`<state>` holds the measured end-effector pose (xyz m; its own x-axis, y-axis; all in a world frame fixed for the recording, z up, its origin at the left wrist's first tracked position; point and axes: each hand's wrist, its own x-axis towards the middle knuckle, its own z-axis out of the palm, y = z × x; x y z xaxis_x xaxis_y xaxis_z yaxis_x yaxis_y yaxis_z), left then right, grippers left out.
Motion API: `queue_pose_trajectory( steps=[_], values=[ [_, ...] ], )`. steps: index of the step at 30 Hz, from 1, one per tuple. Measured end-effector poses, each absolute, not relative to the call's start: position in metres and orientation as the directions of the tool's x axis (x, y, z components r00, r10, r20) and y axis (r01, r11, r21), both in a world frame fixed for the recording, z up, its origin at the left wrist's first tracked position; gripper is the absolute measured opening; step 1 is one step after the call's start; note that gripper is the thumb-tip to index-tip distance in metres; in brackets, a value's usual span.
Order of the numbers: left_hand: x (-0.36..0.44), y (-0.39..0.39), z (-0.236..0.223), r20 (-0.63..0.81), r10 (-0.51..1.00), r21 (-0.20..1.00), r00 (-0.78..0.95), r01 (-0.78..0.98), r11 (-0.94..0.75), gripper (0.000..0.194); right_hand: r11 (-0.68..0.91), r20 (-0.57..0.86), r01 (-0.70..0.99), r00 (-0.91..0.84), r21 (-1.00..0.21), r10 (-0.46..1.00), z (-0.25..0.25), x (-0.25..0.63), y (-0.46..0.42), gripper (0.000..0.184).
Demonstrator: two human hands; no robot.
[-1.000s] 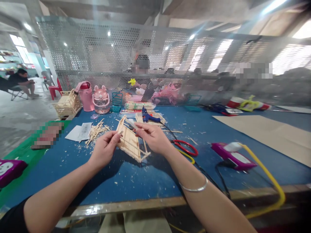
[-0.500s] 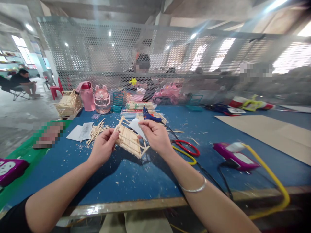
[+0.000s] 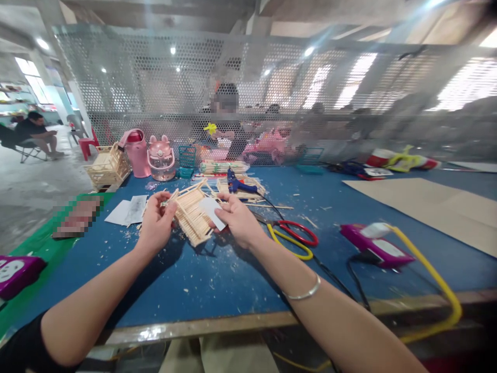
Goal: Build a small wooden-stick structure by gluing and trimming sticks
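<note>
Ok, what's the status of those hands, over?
Left hand: gripping pale slatted wooden-stick model. Right hand: pinching small white paper. Red-and-yellow-handled scissors lie close, right of both.

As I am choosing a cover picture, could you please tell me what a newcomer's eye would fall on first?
Probably the wooden-stick frame near the centre, held by the left hand, with a white piece in the right hand beside it. Next come the red-and-yellow-handled scissors right of them on the blue table, then the pink eared bottle at the back left.
</note>
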<state>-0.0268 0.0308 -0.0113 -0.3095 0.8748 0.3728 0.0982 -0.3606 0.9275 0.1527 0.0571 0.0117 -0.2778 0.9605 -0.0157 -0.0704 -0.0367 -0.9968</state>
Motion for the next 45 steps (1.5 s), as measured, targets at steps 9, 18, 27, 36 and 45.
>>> queue_pose_trajectory(
  steps=[9,18,27,36,45],
  values=[
    [-0.016,0.016,-0.01,0.495,0.866,0.862,-0.074,0.164,-0.479,0.016,-0.127,-0.023,-0.337,-0.295,-0.933,0.955,0.005,0.145,0.06,0.022],
    [-0.022,0.025,-0.009,0.309,0.9,0.949,-0.306,0.16,-0.271,0.028,-0.193,-0.043,-0.337,-0.405,-0.922,0.913,0.017,0.165,0.069,0.021],
    [-0.014,0.024,-0.008,0.085,0.942,0.98,-0.324,-0.144,-0.138,0.034,-0.116,0.17,-0.522,-0.467,-0.845,0.868,0.024,0.164,0.058,0.016],
    [-0.005,0.008,-0.008,0.3,0.925,0.947,-0.233,0.189,-0.26,0.026,-0.075,0.154,-0.546,-0.363,-0.835,0.919,0.018,0.156,0.059,0.018],
    [-0.004,0.007,-0.006,0.305,0.9,0.952,-0.31,0.084,-0.294,0.024,-0.053,0.165,-0.536,-0.35,-0.843,0.922,0.017,0.155,0.06,0.017]
  ],
)
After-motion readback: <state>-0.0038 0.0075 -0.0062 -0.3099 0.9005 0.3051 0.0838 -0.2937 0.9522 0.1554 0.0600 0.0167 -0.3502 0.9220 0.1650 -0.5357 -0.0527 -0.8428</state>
